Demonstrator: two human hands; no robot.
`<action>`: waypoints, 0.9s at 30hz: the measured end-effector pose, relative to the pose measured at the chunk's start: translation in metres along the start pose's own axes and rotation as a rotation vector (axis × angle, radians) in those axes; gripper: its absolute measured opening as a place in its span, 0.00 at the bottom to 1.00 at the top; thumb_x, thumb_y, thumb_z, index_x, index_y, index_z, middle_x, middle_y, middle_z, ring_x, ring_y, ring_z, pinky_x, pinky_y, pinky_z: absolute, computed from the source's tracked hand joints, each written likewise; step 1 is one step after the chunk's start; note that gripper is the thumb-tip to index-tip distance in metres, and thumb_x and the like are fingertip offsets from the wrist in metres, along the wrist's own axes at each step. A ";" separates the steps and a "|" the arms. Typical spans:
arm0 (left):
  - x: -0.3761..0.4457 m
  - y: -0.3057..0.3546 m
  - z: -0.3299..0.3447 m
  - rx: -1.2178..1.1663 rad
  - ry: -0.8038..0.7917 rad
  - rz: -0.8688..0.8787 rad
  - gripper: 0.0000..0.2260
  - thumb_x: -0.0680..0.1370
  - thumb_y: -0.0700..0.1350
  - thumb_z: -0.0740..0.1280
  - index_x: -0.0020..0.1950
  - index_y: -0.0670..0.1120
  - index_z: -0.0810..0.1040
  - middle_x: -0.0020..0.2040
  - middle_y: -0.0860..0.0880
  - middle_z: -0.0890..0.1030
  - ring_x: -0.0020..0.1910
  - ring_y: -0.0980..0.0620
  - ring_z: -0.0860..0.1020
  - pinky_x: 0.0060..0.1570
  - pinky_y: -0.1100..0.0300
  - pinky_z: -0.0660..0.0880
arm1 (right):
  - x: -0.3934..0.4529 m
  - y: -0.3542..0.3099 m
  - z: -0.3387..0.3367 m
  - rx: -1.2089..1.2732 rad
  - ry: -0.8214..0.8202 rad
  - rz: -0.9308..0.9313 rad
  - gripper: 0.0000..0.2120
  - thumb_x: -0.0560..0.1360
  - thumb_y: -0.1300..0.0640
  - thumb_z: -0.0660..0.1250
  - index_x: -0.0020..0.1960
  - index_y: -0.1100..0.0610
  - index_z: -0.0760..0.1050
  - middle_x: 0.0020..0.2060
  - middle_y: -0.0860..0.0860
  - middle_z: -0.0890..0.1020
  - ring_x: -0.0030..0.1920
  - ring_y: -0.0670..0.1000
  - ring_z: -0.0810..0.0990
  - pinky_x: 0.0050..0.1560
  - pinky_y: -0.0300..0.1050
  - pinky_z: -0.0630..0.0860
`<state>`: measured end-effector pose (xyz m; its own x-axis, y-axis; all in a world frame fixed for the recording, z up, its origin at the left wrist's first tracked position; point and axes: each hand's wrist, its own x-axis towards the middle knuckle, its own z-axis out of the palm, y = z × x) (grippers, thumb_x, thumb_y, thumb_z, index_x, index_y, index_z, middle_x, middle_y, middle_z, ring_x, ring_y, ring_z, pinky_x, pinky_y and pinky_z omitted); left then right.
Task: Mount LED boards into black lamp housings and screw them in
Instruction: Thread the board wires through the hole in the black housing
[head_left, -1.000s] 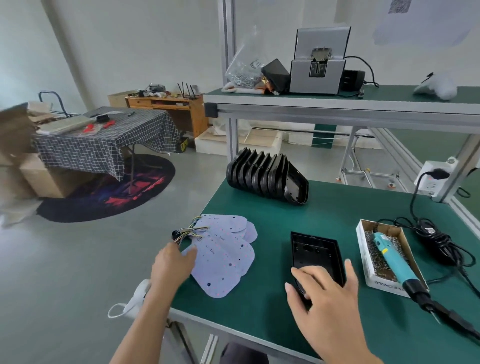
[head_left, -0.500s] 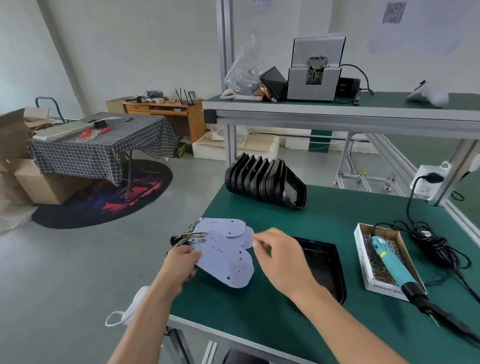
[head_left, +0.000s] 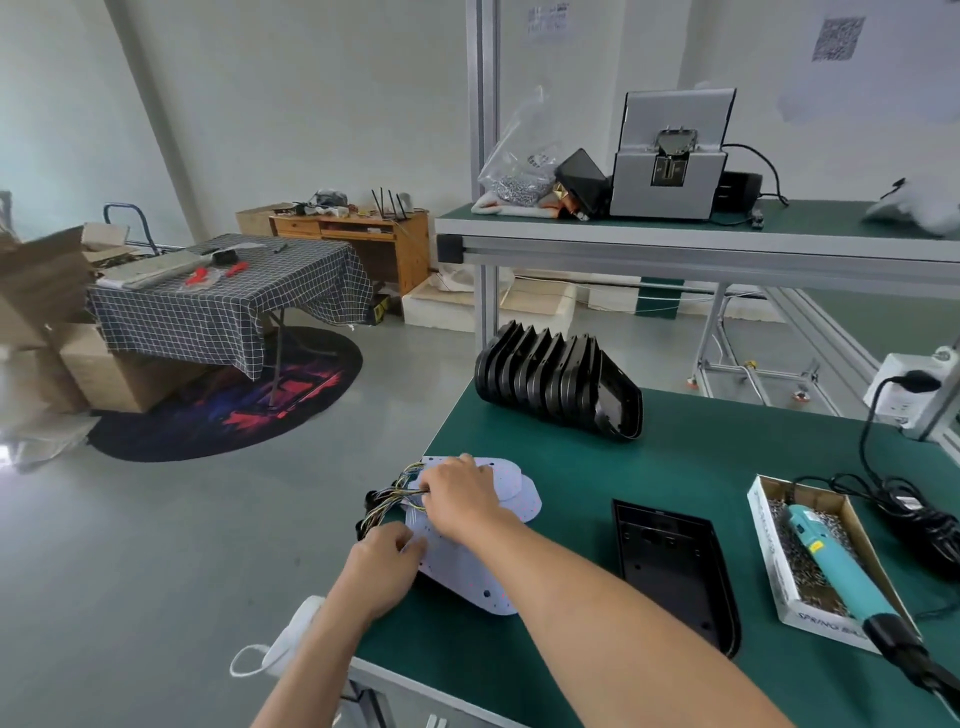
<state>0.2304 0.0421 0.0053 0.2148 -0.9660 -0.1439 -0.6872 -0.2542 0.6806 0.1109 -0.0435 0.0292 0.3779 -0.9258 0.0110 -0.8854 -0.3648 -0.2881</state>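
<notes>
- At the near left corner of the green workbench (head_left: 701, 457), a loose pile of white LED boards (head_left: 467, 577) lies with a tangle of yellow and dark wires (head_left: 387, 501) trailing off its left side.
- The left hand (head_left: 382, 569) rests on the near left edge of the pile, fingers curled at the edge of the top board; whether they actually pinch it cannot be told from this view.
- The right hand (head_left: 460, 493) reaches across from the right, its fingers curled over the far boards at the point where the wires leave them; it appears to hold the wires or a board edge, though the fingertips are hidden.
- One open black housing (head_left: 675, 566) lies cavity-up to the right of the pile, apart from it; a row of further housings (head_left: 558, 387) stands on edge at the far side of the bench.
- A box of screws (head_left: 810, 561) with a teal electric screwdriver (head_left: 841, 571) lying across it sits further to the right.
- Step in hand, as judged: separating a single board from the pile.
- Advice: steady the lower boards with one hand, lift the top board by its edge, and free its wires before pulling, since the leads look intertwined and a tug could drag neighbouring boards off the bench edge.
</notes>
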 end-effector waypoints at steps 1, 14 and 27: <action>0.000 -0.002 -0.002 -0.093 -0.008 -0.030 0.13 0.81 0.44 0.64 0.37 0.46 0.70 0.33 0.51 0.71 0.34 0.49 0.66 0.33 0.57 0.62 | 0.001 0.002 -0.001 0.029 0.002 0.003 0.12 0.81 0.61 0.62 0.59 0.52 0.81 0.62 0.56 0.80 0.66 0.61 0.72 0.61 0.54 0.69; 0.008 -0.018 -0.021 -0.439 -0.147 -0.166 0.13 0.84 0.37 0.58 0.40 0.45 0.70 0.29 0.48 0.71 0.25 0.51 0.67 0.26 0.63 0.58 | 0.023 0.026 -0.065 0.022 -0.162 -0.072 0.12 0.83 0.62 0.61 0.60 0.54 0.80 0.63 0.55 0.81 0.61 0.59 0.79 0.63 0.56 0.78; 0.001 0.004 -0.009 0.104 0.339 -0.114 0.21 0.79 0.63 0.66 0.41 0.46 0.74 0.44 0.43 0.80 0.47 0.37 0.78 0.44 0.51 0.72 | -0.002 0.004 -0.138 0.565 -0.088 -0.143 0.07 0.82 0.62 0.66 0.52 0.60 0.83 0.34 0.51 0.78 0.33 0.49 0.72 0.35 0.42 0.70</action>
<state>0.2341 0.0406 0.0148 0.5002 -0.8648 0.0434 -0.7084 -0.3798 0.5950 0.0688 -0.0566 0.1605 0.5251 -0.8509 0.0148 -0.5517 -0.3536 -0.7553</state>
